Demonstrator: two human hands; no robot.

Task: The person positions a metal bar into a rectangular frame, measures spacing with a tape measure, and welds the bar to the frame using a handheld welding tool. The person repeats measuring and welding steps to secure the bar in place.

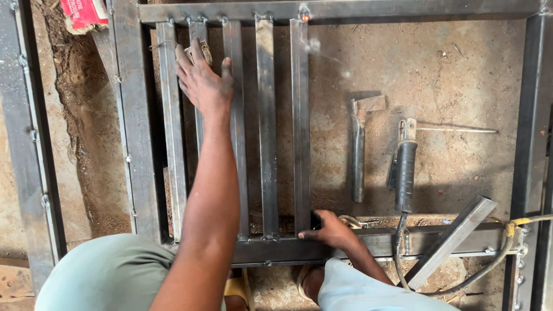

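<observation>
A steel frame [135, 126] lies flat on the dirt floor with several upright bars set between its top and bottom rails. My left hand [203, 80] reaches far forward and lies flat across the second and third bars near the top rail, fingers spread, fingertips on a small tan piece [203, 53]. My right hand [331, 230] sits at the bottom rail [380, 242], its fingers curled against the foot of the rightmost bar [300, 126]. A weld spot [304, 12] glows at that bar's top end, with a wisp of smoke below it.
Inside the frame a black-handled electrode holder [405, 173] lies on the ground with its cable trailing down. Near it are a short loose bar [358, 152], a thin welding rod [458, 130] and a square tube [452, 239] leaning across the rail. A second frame [26, 144] lies on the left.
</observation>
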